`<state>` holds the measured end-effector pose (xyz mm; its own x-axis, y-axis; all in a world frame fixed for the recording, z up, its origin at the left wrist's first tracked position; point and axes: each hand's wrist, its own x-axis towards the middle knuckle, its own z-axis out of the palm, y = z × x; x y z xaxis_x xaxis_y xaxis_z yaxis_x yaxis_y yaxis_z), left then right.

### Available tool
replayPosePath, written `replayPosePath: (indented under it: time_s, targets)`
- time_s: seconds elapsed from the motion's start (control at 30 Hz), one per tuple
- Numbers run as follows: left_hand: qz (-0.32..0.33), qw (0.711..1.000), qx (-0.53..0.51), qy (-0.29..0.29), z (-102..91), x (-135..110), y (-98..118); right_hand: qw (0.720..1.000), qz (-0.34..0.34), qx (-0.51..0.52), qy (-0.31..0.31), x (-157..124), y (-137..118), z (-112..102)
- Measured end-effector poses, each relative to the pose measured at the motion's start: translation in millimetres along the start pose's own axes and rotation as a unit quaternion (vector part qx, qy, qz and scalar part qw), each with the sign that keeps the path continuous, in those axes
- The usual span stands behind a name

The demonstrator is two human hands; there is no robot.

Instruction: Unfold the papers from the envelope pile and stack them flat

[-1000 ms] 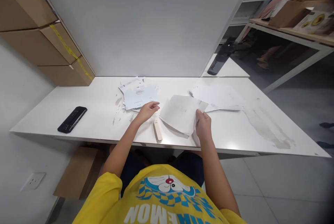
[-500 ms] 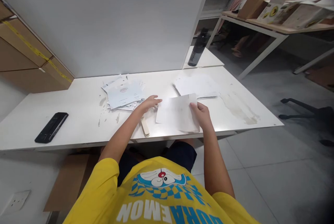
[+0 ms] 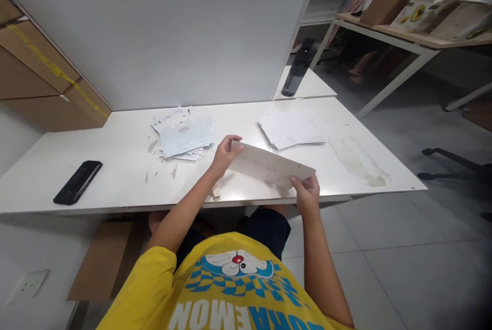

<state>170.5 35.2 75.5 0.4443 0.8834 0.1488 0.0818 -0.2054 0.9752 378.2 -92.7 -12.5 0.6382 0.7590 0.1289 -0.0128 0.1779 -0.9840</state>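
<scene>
Both my hands hold one sheet of white paper [image 3: 269,166] lifted off the white table [image 3: 115,176] near its front edge. My left hand [image 3: 225,153] pinches the sheet's left end. My right hand [image 3: 305,191] grips its right lower corner. The sheet is tilted, almost edge-on to me. A pale wooden stick [image 3: 215,191] lies on the table just under my left wrist, partly hidden by it.
A messy pile of printed papers [image 3: 182,135] lies left of centre, a neater white stack [image 3: 292,127] to the right. A black flat device [image 3: 78,182] sits far left. A dark bottle [image 3: 298,68] stands on the table behind. Cardboard boxes [image 3: 46,89] flank the left.
The sheet lay flat on the table under my hands; now both hands have raised it and turned it toward me. My right hand slid to its lower right corner.
</scene>
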Motion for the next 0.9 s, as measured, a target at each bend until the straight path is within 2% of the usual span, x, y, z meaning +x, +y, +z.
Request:
replayPosePath:
  time_s: [0.07,0.13,0.17,0.23,0.3,0.37,0.43,0.5,0.6,0.77,0.9]
  targets:
    - [0.002,1.0,0.027,0.012,1.2,-18,16,0.998,0.039,-0.043,0.017,-9,11,-5]
    - [-0.007,0.999,0.045,0.025,-2.4,-41,32,0.995,0.064,-0.071,0.013,-14,11,-16]
    - [-0.01,0.998,0.05,0.042,-6.3,-53,39,0.994,0.074,-0.077,-0.006,-16,6,-22]
    - [-0.014,0.994,0.063,0.088,-17.7,-80,43,0.986,0.115,-0.092,-0.083,-21,-8,-30]
    - [-0.024,0.986,0.078,0.145,-30.9,-108,34,0.957,0.189,-0.118,-0.188,-29,-23,-32]
    - [-0.034,0.972,0.103,0.21,-42.9,-132,14,0.916,0.255,-0.14,-0.275,-39,-30,-28]
    - [-0.043,0.958,0.148,0.243,-51.9,-150,-10,0.896,0.282,-0.146,-0.311,-47,-27,-22]
    - [-0.039,0.953,0.205,0.22,-56.6,-157,-32,0.902,0.281,-0.147,-0.294,-51,-18,-19]
    - [0.011,0.953,0.275,0.128,-55.2,-153,-53,0.91,0.295,-0.154,-0.249,-47,-7,-28]
    - [0.058,0.945,0.322,-0.01,-44.3,-133,-65,0.897,0.344,-0.15,-0.234,-42,-17,-39]
    - [0.063,0.936,0.343,-0.043,-36.6,-130,-71,0.891,0.364,-0.138,-0.233,-44,-27,-32]
